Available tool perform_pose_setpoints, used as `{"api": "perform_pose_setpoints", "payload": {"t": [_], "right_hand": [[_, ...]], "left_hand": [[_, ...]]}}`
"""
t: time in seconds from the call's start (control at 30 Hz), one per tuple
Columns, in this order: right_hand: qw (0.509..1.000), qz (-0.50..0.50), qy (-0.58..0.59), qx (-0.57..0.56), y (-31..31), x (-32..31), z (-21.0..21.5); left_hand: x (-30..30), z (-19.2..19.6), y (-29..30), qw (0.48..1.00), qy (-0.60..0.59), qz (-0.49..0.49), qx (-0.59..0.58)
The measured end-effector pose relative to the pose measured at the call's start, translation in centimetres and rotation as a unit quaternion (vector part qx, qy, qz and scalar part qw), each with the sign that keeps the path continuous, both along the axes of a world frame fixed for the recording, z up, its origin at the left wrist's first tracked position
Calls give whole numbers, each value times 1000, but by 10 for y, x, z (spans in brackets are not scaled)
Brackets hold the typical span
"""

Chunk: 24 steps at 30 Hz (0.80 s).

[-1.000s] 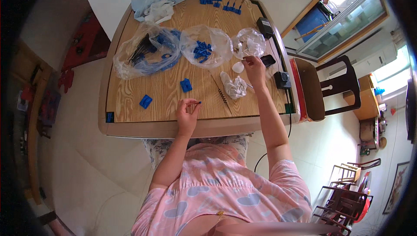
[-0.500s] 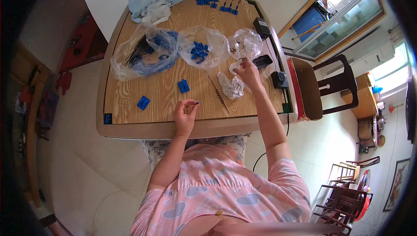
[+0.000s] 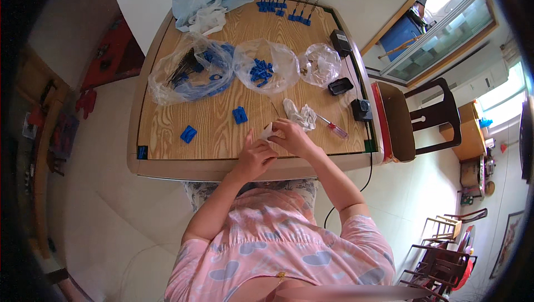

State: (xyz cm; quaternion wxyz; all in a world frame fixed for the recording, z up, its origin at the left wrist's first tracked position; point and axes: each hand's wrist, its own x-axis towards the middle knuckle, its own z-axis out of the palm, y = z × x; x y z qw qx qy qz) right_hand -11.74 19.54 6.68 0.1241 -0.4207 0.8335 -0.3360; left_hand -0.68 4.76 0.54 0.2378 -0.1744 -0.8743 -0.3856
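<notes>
My two hands meet near the table's front edge. My right hand (image 3: 293, 137) pinches a small, thin white piece (image 3: 267, 133), like paper or cloth; its exact kind is unclear. Right against it, my left hand (image 3: 256, 158) is closed with curled fingers, and what it holds is hidden. Beyond the hands lies the thin tip of a dark spring rod (image 3: 273, 107), mostly covered by them. A crumpled white glove or cloth (image 3: 300, 115) lies just past my right hand, with a screwdriver (image 3: 335, 129) beside it. To the left are two blue plastic blocks (image 3: 240, 115), (image 3: 188, 134).
Clear bags hold blue parts with dark rods (image 3: 192, 71), small blue pieces (image 3: 261, 73) and small bits (image 3: 320, 65). Several spring rods on blue bases (image 3: 272, 6) stand at the back. A black tray (image 3: 340, 85) and black boxes (image 3: 361, 110) line the right side.
My right hand has come back from beside the small bag with the white piece and joined my left hand. The screwdriver now shows. The blue piece in my left fingers is hidden now.
</notes>
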Motion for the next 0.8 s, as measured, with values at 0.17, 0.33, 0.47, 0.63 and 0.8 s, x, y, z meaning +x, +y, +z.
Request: {"api": "perform_pose_setpoints", "payload": {"t": [0.17, 0.33, 0.47, 0.63, 0.8], "right_hand": [[998, 7, 36, -43, 2, 3, 2], [996, -23, 14, -80, -1, 9, 28], [995, -35, 44, -84, 0, 7, 23], [994, -60, 10, -93, -4, 12, 28], [991, -106, 70, -51, -3, 12, 27]], "left_hand": [[-12, -7, 5, 999, 40, -8, -34], [-17, -5, 9, 996, 68, -32, -51], [-20, -4, 14, 996, 60, -26, -68], [-23, 5, 21, 993, 81, -21, -81], [-27, 0, 25, 997, 61, -29, -41]]}}
